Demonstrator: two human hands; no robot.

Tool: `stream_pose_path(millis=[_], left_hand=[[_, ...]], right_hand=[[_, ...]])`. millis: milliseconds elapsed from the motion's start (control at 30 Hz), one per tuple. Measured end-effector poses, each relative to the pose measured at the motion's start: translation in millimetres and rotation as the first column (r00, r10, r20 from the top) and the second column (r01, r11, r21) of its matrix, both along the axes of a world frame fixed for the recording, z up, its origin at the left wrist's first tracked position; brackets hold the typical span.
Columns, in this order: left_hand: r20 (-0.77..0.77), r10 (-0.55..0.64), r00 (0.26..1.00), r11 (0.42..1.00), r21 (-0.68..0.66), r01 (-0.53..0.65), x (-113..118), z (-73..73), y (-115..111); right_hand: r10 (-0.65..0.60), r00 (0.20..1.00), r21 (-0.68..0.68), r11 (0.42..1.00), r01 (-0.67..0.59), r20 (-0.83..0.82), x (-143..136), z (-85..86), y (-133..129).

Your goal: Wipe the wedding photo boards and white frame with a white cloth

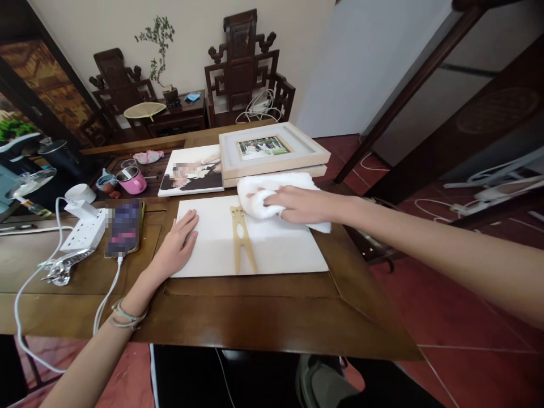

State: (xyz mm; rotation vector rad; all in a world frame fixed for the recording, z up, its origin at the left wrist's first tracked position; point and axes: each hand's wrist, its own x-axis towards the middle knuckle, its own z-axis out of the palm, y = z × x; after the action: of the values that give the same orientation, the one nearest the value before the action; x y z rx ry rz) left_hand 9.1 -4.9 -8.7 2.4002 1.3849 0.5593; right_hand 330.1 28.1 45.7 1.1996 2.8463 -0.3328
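A white rectangular board [284, 249] lies flat on the wooden table in front of me, with a tan, two-legged shape [240, 241] at its middle. My left hand [177, 246] rests on the board's left edge, fingers stretched out and holding nothing. Over the board's far right part, my right hand [295, 203] grips a bunched white towel [263, 205]. The rest of the towel spreads behind and to the right of that hand, reaching past the board's edge. Part of the towel is hidden under my fingers.
Behind the board lie a photo print [193, 173] and stacked wooden picture frames [272, 148]. To the left are a phone [125, 226] on a cable, a power strip [87, 229], and a pink mug [131, 181]. The table's edge [382, 317] runs near me.
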Motion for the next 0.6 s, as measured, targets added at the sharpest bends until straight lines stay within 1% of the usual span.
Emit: stream_pose_path(millis=[67, 100, 167, 267, 333, 400, 467, 533, 600], left_hand=[[0.004, -0.003, 1.000, 1.000, 0.003, 0.003, -0.3, -0.7, 0.3], [0.007, -0.003, 1.000, 1.000, 0.005, 0.002, -0.5, -1.1, 0.5], [0.011, 0.003, 1.000, 1.000, 0.006, -0.003, -0.9, -1.7, 0.8], [0.019, 0.010, 1.000, 1.000, 0.012, -0.011, -1.0, -2.3, 0.7], [0.022, 0.010, 1.000, 1.000, 0.015, -0.010, -0.5, -2.3, 0.3], [0.020, 0.012, 1.000, 1.000, 0.014, -0.012, 0.4, -1.9, -0.1], [0.015, 0.017, 1.000, 1.000, 0.009, -0.017, 1.4, -1.2, -0.5], [0.011, 0.023, 1.000, 1.000, 0.006, -0.023, 2.3, -0.5, -0.8], [0.007, 0.022, 1.000, 1.000, 0.004, -0.022, 2.5, -0.1, -0.9]], right_hand=[[-0.007, 1.000, 0.016, 1.000, 0.007, -0.011, -1.4, -1.7, 4.5], [-0.015, 1.000, 0.023, 1.000, 0.015, -0.018, -2.3, -2.8, 2.2], [-0.031, 0.999, 0.032, 0.999, 0.032, -0.028, -4.3, -5.0, -11.0], [-0.008, 0.999, 0.006, 1.000, 0.008, -0.042, -6.9, -8.2, -49.5], [0.021, 0.998, -0.036, 0.999, -0.023, -0.055, -7.8, -10.4, -83.4], [0.031, 0.996, -0.048, 0.998, -0.036, -0.089, -7.8, -13.1, -118.2], [0.040, 0.991, -0.056, 0.997, -0.048, -0.130, -6.9, -15.5, -146.4], [0.048, 0.987, -0.058, 0.997, -0.057, -0.155, -5.1, -16.7, -161.1], [0.060, 0.986, -0.057, 0.996, -0.070, -0.157, -3.2, -16.2, -158.8]])
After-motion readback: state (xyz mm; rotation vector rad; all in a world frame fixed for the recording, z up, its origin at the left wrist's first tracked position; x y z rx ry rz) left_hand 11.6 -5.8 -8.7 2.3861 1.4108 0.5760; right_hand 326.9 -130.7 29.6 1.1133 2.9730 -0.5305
